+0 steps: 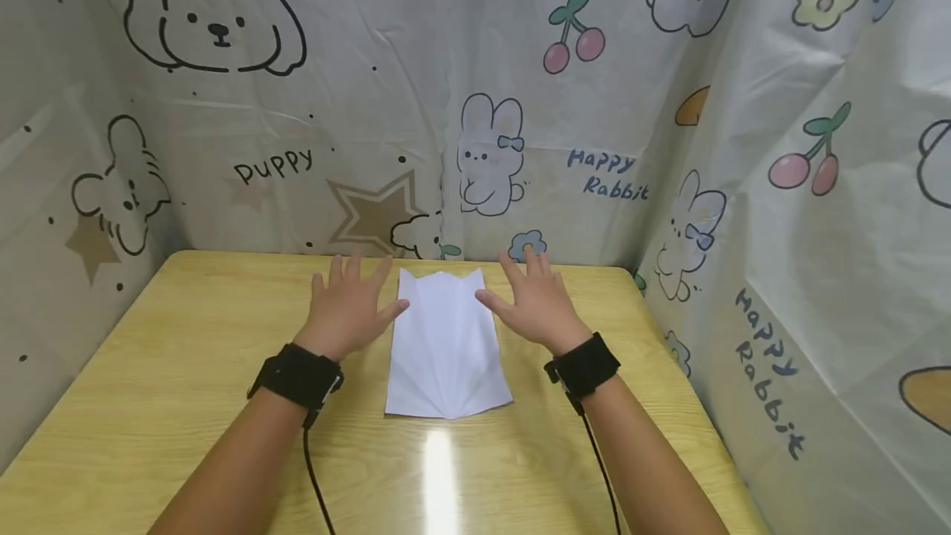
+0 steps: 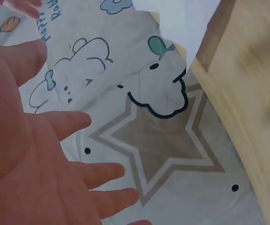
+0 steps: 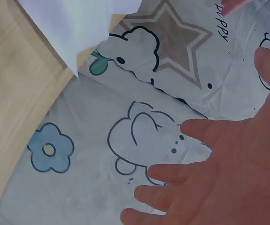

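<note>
A white paper sheet (image 1: 447, 353), creased in a fan from its near edge, is seen on the desk (image 1: 223, 337) before the patterned curtain (image 1: 312, 114). The left grip (image 1: 347, 310) is held by the sheet's left side, the right grip (image 1: 537, 304) by its right; in both, fingers are spread wide and nothing is grasped. Whether the sheet is touched by either thumb cannot be told.

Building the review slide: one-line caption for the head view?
Left hand and right hand, fingers spread, flank a creased white sheet on a wood-grain table.
</note>
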`<state>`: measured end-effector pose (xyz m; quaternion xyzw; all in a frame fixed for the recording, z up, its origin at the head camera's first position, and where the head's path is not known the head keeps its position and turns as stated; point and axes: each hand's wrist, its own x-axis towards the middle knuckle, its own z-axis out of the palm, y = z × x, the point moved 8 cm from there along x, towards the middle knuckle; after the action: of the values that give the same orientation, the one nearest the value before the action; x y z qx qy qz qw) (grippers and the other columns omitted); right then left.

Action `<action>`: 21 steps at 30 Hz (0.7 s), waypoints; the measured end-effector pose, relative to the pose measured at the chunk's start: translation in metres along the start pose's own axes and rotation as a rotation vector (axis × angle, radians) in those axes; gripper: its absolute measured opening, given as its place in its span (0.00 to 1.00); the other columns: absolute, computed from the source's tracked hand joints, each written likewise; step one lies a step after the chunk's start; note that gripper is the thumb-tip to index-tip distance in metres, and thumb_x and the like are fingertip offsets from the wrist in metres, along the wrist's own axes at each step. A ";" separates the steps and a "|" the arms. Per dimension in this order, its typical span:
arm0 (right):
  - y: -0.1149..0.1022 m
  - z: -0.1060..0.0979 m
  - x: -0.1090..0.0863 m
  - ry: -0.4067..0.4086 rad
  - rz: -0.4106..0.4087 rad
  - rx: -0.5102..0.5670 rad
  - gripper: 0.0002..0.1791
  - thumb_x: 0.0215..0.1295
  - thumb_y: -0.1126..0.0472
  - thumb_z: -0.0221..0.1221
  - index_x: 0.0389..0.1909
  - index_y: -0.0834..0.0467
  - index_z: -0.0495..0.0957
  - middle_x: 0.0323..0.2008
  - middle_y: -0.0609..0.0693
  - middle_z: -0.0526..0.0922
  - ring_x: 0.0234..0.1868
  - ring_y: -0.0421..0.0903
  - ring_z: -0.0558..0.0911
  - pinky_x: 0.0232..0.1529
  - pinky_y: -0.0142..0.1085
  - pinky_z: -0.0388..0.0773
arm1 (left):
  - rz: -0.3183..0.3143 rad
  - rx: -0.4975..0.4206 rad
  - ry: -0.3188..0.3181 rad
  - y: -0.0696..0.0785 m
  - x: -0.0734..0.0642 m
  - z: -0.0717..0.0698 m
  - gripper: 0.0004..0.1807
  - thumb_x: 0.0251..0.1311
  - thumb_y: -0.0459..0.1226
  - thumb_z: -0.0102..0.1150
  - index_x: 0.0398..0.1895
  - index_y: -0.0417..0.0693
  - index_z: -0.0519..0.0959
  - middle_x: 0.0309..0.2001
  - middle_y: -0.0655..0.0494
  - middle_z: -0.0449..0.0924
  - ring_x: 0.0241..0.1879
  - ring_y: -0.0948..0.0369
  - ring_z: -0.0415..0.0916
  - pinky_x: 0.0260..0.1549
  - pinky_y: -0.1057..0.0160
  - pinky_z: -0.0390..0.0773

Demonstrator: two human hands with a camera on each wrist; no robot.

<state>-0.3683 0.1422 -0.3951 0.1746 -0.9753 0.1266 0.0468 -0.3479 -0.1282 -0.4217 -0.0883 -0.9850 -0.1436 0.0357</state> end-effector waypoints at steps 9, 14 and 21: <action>-0.014 0.041 -0.014 -0.106 -0.085 0.038 0.39 0.75 0.34 0.55 0.79 0.50 0.66 0.75 0.59 0.70 0.72 0.58 0.75 0.64 0.57 0.79 | 0.181 0.030 -0.140 0.027 -0.011 0.049 0.45 0.69 0.64 0.56 0.84 0.58 0.58 0.80 0.31 0.55 0.78 0.27 0.50 0.70 0.24 0.58; -0.020 0.080 -0.025 -0.224 -0.147 -0.024 0.37 0.74 0.35 0.57 0.77 0.50 0.70 0.75 0.61 0.70 0.75 0.58 0.72 0.68 0.56 0.76 | 0.308 0.055 -0.234 0.035 -0.023 0.087 0.46 0.66 0.63 0.61 0.82 0.54 0.63 0.79 0.31 0.59 0.77 0.26 0.53 0.71 0.27 0.61; -0.024 0.109 -0.044 -0.314 -0.245 -0.036 0.35 0.71 0.39 0.62 0.73 0.50 0.74 0.76 0.61 0.69 0.78 0.57 0.68 0.74 0.50 0.71 | 0.381 -0.032 -0.320 0.047 -0.034 0.114 0.47 0.62 0.59 0.69 0.80 0.50 0.66 0.81 0.37 0.57 0.82 0.37 0.50 0.77 0.39 0.60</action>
<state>-0.3237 0.1059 -0.5005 0.3087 -0.9442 0.0739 -0.0880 -0.3109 -0.0566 -0.5211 -0.2948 -0.9413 -0.1340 -0.0957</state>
